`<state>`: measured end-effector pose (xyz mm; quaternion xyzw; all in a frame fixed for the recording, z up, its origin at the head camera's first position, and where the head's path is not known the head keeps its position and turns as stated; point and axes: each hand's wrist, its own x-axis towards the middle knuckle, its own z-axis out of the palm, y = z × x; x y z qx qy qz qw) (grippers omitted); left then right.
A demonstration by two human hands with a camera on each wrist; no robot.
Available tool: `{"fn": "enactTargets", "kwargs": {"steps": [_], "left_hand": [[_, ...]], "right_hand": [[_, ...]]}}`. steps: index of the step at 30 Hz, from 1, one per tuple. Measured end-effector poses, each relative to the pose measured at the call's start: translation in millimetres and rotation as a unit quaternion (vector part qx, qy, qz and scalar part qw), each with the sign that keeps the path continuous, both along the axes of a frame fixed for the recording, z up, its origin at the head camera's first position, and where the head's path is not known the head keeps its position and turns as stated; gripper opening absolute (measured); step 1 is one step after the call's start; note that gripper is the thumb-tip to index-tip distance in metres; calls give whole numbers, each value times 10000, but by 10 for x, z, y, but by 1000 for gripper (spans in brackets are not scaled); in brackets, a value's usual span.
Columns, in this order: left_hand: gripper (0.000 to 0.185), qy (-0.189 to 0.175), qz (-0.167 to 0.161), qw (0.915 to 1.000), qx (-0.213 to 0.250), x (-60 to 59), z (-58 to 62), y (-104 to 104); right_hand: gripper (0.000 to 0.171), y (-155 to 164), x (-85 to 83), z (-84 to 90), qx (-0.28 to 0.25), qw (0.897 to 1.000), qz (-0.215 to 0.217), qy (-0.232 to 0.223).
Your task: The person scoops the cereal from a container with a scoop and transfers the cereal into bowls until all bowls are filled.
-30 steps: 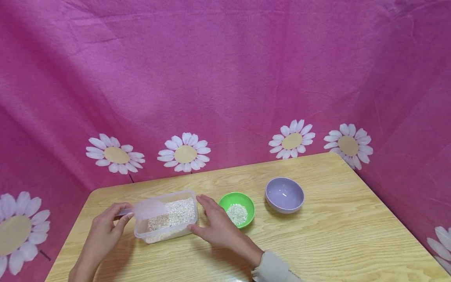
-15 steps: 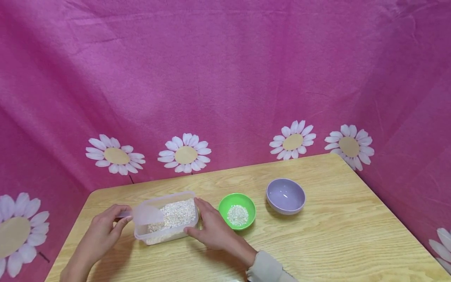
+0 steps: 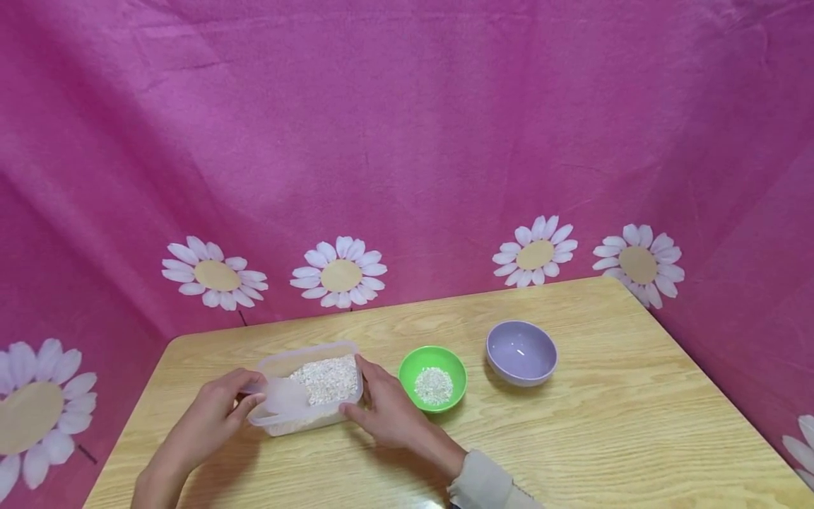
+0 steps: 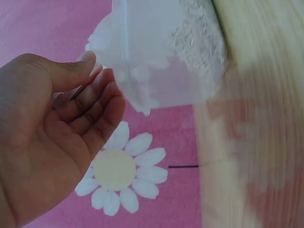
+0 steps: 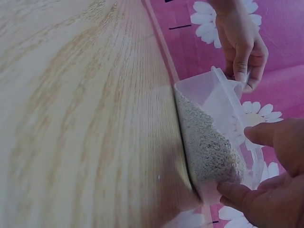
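A clear plastic container (image 3: 331,357) of pale grain stands at the table's left. My left hand (image 3: 249,397) pinches the handle of a translucent scoop (image 3: 287,397), whose bowl is lowered into the grain at the container's left end. My right hand (image 3: 364,392) grips the container's right end, thumb on the near side and fingers on the far side. In the right wrist view the container (image 5: 209,142) sits between my right fingers (image 5: 237,192) and my left hand (image 5: 242,38). The left wrist view shows the scoop (image 4: 142,90) beside my left fingertips (image 4: 102,83).
A green bowl (image 3: 407,367) with a little grain stands just right of my right hand. Further right is an empty lilac bowl (image 3: 521,352). The wooden table (image 3: 604,438) is backed by a pink daisy-print cloth (image 3: 407,141).
The scoop has come down from above the container's left rim into the grain. My left hand moved right with it. My right hand has stayed on the container's right end.
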<state>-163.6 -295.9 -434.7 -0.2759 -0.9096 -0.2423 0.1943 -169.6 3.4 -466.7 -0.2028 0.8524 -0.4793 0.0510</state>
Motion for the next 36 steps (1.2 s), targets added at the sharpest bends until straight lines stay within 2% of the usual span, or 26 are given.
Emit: {"fn": "enactTargets", "kwargs": {"steps": [6,12,17,25,29,36], "left_hand": [[26,-90,-214,9993,280,-8,-56,105],[22,-517,-274,9964,612,-14,-156,235],[19,-656,-166,9952,706,-12,-196,313],[17,-897,38,9934,717,-10,-167,328],[18,-828,-15,9940,712,-11,-161,315],[23,-396,-66,9953,876,-4,-137,237]], "right_hand": [[85,-1,4,-2,-98,9999,-34,-48],[84,-9,9,-8,-129,9999,-60,-53],[82,-12,11,-6,-59,9999,-110,52],[82,-6,6,-16,-114,9999,-98,67],[82,-4,5,-23,-126,9999,-72,70],[82,3,15,-9,-65,9999,-77,81]]}}
